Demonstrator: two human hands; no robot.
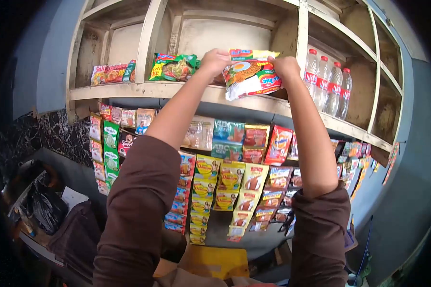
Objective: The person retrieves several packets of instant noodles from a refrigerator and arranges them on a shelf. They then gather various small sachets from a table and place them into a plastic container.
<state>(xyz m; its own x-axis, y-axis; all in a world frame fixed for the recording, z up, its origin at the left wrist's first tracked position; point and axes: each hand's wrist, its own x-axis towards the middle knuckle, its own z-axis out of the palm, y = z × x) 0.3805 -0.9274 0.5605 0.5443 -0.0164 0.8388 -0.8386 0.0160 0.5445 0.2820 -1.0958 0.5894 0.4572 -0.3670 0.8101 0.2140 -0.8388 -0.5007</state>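
Observation:
Both hands are raised to the middle compartment of the wall shelf (177, 91). My left hand (215, 63) pinches the left edge of a white and red instant noodle packet (254, 76), printed with fried noodles and an egg. On its right upper edge, my right hand (287, 69) is closed. The packet tilts at the shelf's front edge with its lettering upside down, and another wrapper edge shows along its top. Just left of my left hand, green instant noodle packets (173, 67) lie on the same shelf board.
Red-capped water bottles (323, 81) stand in the compartment to the right. More noodle packets (114, 73) lie in the left compartment. Below hang strips of drink sachets (205, 177). A black plastic bag (45, 205) sits at lower left, and a yellow surface (215, 260) shows below.

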